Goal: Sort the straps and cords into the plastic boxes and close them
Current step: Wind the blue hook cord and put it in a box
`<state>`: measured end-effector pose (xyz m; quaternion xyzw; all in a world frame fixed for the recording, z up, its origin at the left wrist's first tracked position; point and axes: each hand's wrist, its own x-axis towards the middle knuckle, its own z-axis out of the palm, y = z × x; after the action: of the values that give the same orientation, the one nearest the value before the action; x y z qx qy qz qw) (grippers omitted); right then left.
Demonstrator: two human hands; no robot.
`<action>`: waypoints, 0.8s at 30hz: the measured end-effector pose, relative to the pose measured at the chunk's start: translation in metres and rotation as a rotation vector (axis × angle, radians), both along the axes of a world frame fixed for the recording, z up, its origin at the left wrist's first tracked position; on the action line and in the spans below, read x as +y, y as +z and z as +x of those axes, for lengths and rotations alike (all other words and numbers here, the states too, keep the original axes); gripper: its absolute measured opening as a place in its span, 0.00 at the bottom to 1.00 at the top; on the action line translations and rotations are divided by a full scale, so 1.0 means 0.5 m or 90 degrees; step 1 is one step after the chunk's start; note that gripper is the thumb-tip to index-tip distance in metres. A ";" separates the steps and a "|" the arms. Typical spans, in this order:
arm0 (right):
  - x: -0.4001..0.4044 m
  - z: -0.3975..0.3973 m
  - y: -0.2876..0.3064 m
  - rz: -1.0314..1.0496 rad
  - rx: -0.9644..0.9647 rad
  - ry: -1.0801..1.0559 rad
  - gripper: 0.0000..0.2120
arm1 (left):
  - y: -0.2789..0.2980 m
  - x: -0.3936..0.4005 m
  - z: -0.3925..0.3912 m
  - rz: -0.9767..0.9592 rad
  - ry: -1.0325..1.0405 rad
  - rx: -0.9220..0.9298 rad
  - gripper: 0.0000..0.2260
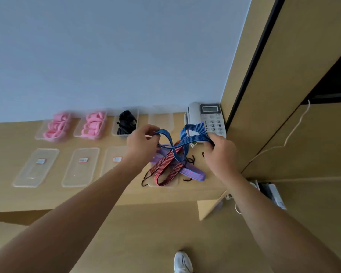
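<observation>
Since there's only the head view to go on, here's the deal: the left hand (143,142) pinches one end of the blue strap (182,143) and the right hand (221,152) grips its looped end just in front of the phone (207,117), probably folding it small enough to fit the empty box (160,118) left of the phone; the red strap (165,168) and purple strap (193,173) wait in a pile below the phone, lids (80,167) off so the boxes stay open for loading
</observation>
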<state>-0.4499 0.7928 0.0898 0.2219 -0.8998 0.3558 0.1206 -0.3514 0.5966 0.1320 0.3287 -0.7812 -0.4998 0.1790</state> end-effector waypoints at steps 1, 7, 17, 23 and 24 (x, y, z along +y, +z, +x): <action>0.001 0.005 0.026 -0.014 0.016 -0.008 0.04 | 0.023 0.003 0.005 0.014 -0.002 0.031 0.10; 0.008 0.083 0.188 -0.113 0.051 0.021 0.08 | 0.157 0.007 0.074 0.057 -0.031 0.180 0.05; 0.036 0.294 0.336 -0.196 -0.245 0.128 0.04 | 0.261 -0.008 0.242 -0.032 -0.138 0.120 0.12; 0.015 0.419 0.431 -0.208 -0.215 0.201 0.03 | 0.295 0.054 0.348 -0.019 -0.553 0.057 0.27; 0.013 0.433 0.442 -0.213 -0.222 0.210 0.03 | 0.298 0.061 0.359 0.014 -0.590 0.074 0.19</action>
<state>-0.2335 0.7992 0.3108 0.2778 -0.7874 0.5469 -0.0607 -0.1721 0.6270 0.2810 -0.0816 -0.8289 -0.5528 -0.0235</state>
